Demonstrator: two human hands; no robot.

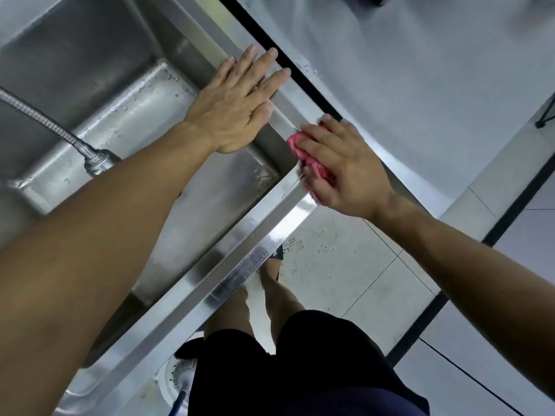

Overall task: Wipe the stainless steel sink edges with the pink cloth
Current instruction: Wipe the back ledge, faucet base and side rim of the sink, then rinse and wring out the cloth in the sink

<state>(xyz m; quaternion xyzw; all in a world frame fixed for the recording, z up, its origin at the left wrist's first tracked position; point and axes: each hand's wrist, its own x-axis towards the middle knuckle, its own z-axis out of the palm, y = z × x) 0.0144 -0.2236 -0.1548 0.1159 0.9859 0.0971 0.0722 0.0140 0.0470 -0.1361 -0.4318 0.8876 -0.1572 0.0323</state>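
The stainless steel sink (240,262) fills the left and middle of the head view, its shiny front edge running from bottom left up to a corner at the centre right. My right hand (339,166) presses a bunched pink cloth (309,159) onto that corner, fingers curled over it so only part of the cloth shows. My left hand (237,100) lies flat, fingers apart, on the sink's right side edge just beyond the cloth, holding nothing.
A flexible metal faucet hose (57,130) hangs over the wet basin at the left. White tiled floor (345,265) lies below the sink's front edge, with my legs and black shorts at the bottom. A grey surface with a black strip runs along the right.
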